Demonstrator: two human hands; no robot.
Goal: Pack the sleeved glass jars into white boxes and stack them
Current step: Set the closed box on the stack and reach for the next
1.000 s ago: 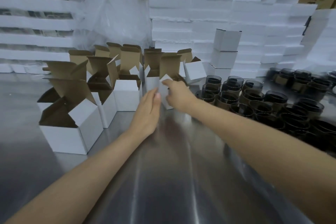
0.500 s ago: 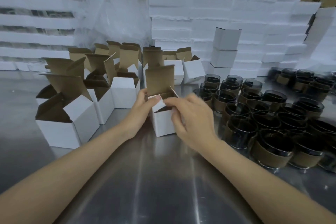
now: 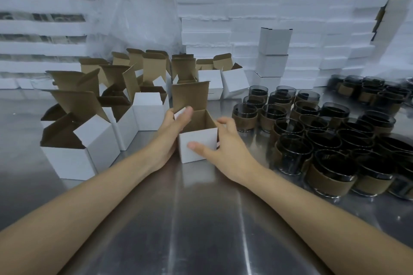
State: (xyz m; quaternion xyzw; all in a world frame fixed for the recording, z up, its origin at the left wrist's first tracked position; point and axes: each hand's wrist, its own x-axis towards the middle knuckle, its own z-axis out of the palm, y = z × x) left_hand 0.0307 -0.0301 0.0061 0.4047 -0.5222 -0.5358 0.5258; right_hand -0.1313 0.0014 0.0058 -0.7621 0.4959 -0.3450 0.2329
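Note:
A small white box [image 3: 201, 140] stands open on the steel table [image 3: 201, 219] in front of me, its brown lid flap upright at the back and nothing inside. My left hand [image 3: 172, 131] grips its left wall, thumb hooked over the side flap. My right hand [image 3: 225, 147] lies against the box's right corner, thumb flat on the front face and fingers loosely spread. Several dark glass jars in brown sleeves [image 3: 330, 172] crowd the table to the right. Three closed white boxes [image 3: 273, 41] stand stacked behind them.
Several open empty white boxes [image 3: 96, 140] cluster on the left and behind. White foam trays [image 3: 223, 18] are piled along the back wall, with a clear plastic bag [image 3: 138, 13] at the back left. Bare steel lies between my forearms.
Both hands pulled one open box out of the cluster toward me and set it down in front. The right hand dropped from the box's top flaps to its right corner.

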